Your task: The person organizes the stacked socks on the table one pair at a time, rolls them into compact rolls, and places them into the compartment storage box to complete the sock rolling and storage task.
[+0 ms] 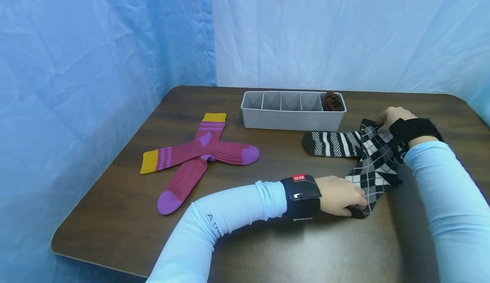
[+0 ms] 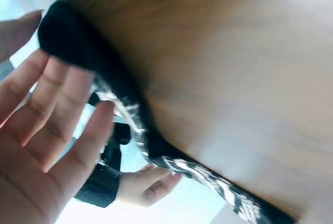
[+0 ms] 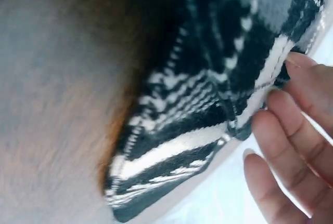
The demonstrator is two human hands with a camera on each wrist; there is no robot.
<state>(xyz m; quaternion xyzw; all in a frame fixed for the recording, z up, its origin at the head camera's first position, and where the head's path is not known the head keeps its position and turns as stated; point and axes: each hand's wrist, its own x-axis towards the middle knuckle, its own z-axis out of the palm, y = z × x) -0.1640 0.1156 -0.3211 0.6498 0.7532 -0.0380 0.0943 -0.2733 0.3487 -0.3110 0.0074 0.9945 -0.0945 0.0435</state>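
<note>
Two black, grey and white patterned socks lie crossed at the right of the table in the head view. One argyle sock (image 1: 373,164) runs front to back over the other, striped sock (image 1: 333,144), whose black toe points left. At the near end my left hand (image 1: 341,195) pinches the argyle sock's black toe (image 2: 65,34), thumb on one side, fingers on the other. My right hand (image 1: 396,119) is at the far end, its fingertips (image 3: 270,120) at the sock's edge (image 3: 244,125) in the right wrist view.
Two magenta socks (image 1: 191,153) with yellow cuffs and purple toes lie crossed at the left. Behind stands a grey divided box (image 1: 291,120), a rolled brown sock (image 1: 332,101) in its right-end compartment. Blue sheeting (image 1: 325,32) hangs beyond the wooden table (image 1: 126,215).
</note>
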